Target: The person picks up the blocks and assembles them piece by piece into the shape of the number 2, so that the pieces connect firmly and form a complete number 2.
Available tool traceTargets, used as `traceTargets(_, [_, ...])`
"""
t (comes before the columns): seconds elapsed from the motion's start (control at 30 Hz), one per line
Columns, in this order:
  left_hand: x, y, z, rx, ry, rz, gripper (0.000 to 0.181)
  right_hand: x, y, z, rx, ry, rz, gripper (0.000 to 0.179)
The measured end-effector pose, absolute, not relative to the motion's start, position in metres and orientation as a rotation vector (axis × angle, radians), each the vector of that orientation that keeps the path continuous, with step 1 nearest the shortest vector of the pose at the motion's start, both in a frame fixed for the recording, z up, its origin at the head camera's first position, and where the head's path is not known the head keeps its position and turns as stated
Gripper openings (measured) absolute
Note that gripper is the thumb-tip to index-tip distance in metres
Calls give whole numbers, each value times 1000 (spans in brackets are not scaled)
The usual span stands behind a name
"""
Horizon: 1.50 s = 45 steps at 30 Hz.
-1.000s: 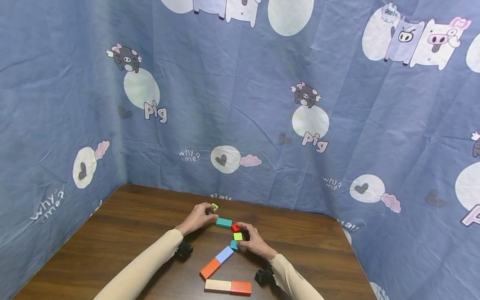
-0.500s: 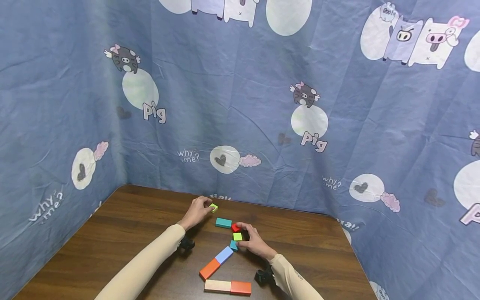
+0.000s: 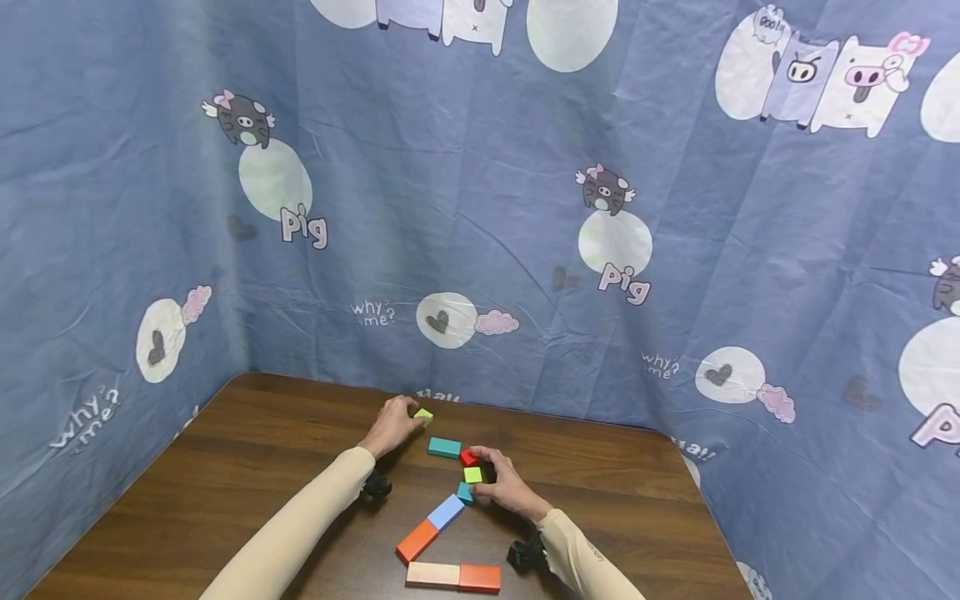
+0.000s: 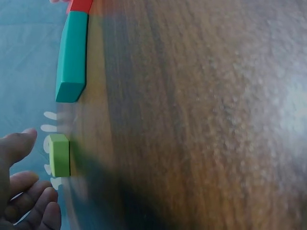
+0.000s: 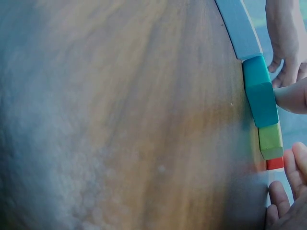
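My left hand (image 3: 392, 427) reaches to the far side of the table, with thumb and fingers spread beside a small lime green block (image 3: 423, 417). In the left wrist view that block stands on the tabletop just past the fingertips. Near the middle my right hand (image 3: 512, 487) lies alongside a curved row of small blocks. Its thumb touches a teal block (image 5: 260, 91); its forefinger reaches the red block (image 3: 468, 457). Between these two sits another lime green block (image 3: 472, 474). A longer teal block (image 3: 445, 447) extends from the red one toward the left hand.
Toward the front, a light blue block (image 3: 447, 512) and an orange-red block (image 3: 417, 541) form a slanted line. Below them lie a pale wooden block (image 3: 432, 575) and another orange-red block (image 3: 480, 577), end to end. A blue patterned curtain (image 3: 510, 250) hangs behind the wooden table (image 3: 600, 467).
The left hand has shifted slightly back and left around the far lime green block, now more in view. The right hand and the other blocks keep their places; the head view has drifted slightly.
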State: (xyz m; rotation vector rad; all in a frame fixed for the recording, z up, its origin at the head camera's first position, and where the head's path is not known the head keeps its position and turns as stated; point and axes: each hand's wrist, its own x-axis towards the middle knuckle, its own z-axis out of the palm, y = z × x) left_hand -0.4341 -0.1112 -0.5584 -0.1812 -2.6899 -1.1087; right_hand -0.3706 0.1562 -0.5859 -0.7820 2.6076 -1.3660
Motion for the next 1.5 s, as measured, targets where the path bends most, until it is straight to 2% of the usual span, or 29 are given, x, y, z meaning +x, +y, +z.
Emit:
traceTargets(0.2, [-439,-109,-567,-145,-2704,-1082,36,-354,153,-564,-783,2574,-1396,64])
traceTargets(0.3, [-440,-108,-569,-146,-2703,-1089,36,-356,154,-566,-779,2567,-1394,64])
traceTargets(0.43, [-442,-108,-572,-137,-2708,-1107,36,-370,158,-587,-771,2599,-1361,65])
traceTargets(0.67, [-444,-108,-573,-112,-2707,-1088,37,-370,156,-588,-770,2607,-1381,66])
traceTargets(1.23, [-441,-115,-574,-164,-2736,-1144,32,-370,157,-588,-786,2594,-1371,65])
traceTargets(1.5, [-437,-122,-572,-181,-2763,-1149,32,-357,151,-569,-778,2612,-1392,64])
